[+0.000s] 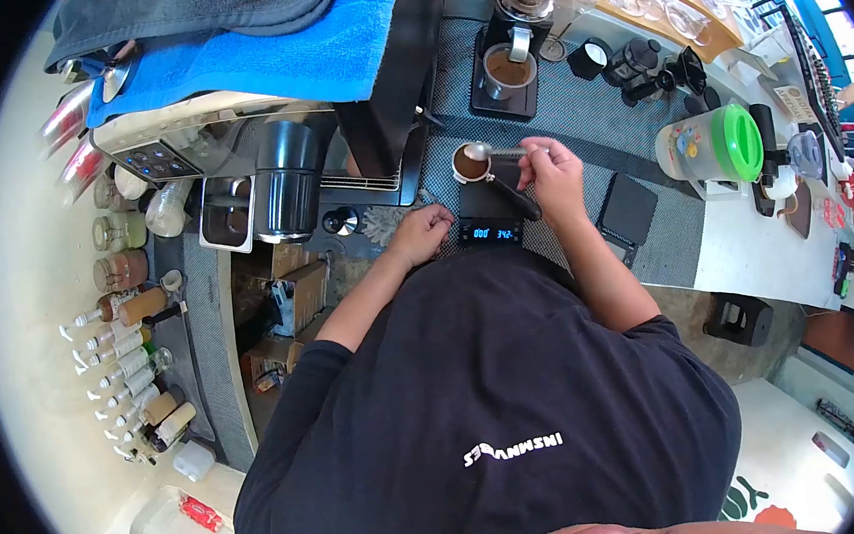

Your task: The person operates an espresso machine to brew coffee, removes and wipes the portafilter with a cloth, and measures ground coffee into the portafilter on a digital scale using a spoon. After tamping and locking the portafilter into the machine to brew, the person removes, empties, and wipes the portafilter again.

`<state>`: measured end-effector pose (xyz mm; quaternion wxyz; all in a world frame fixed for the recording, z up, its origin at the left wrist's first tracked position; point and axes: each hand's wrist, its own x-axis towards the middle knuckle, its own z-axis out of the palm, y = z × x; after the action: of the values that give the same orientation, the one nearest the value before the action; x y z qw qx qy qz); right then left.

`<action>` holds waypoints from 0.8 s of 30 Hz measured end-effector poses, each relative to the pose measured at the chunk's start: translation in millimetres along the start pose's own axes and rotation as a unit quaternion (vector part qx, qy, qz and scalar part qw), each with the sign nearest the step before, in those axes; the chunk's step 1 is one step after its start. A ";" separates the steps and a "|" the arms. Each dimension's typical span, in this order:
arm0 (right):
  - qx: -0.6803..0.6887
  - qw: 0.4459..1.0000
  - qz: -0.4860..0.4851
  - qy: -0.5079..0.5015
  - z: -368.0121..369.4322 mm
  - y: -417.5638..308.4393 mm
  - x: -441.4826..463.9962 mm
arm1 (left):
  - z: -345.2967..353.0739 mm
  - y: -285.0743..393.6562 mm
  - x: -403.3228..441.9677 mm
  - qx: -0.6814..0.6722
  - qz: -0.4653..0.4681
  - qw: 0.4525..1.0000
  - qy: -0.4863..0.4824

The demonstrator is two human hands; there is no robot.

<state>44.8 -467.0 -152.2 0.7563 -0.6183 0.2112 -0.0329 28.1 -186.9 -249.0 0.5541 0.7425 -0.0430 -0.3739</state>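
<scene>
My right hand [553, 175] is closed on the handle of a metal spoon [479, 150]. The spoon's bowl is just over the basket of a portafilter [489, 177], which holds brown ground coffee [470, 165]. The portafilter rests on a black digital scale [490, 232] with a lit blue display, its black handle slanting towards me. To the left of the scale, my left hand [422, 235] lies at the counter's front edge with fingers curled and nothing visible in them. Behind, a metal cup [509, 72] of ground coffee stands under a grinder [518, 19].
An espresso machine [377, 140] draped with a blue towel [350, 52] stands at left, a black knock-box-like container [288, 183] beside it. At right are a black flat tray [629, 207] and a green-lidded tub [708, 144]. Several pump bottles [123, 356] line the left wall.
</scene>
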 end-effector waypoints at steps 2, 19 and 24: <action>0.008 0.998 -0.064 0.009 2.4 -26.6 6.8 | 0.5 -0.6 0.2 0.002 0.001 1.000 0.000; -0.284 0.943 -0.159 0.068 3.2 -68.2 108.6 | 1.1 -3.4 1.3 -0.008 -0.018 1.000 0.002; -0.119 0.989 -0.080 0.043 1.3 -69.7 105.0 | 1.5 -8.4 3.6 0.028 0.009 1.000 0.007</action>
<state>155.3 -514.7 -115.1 0.6627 -0.7167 0.1955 -0.0946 26.8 -186.6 -258.2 0.5365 0.7600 -0.0561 -0.3625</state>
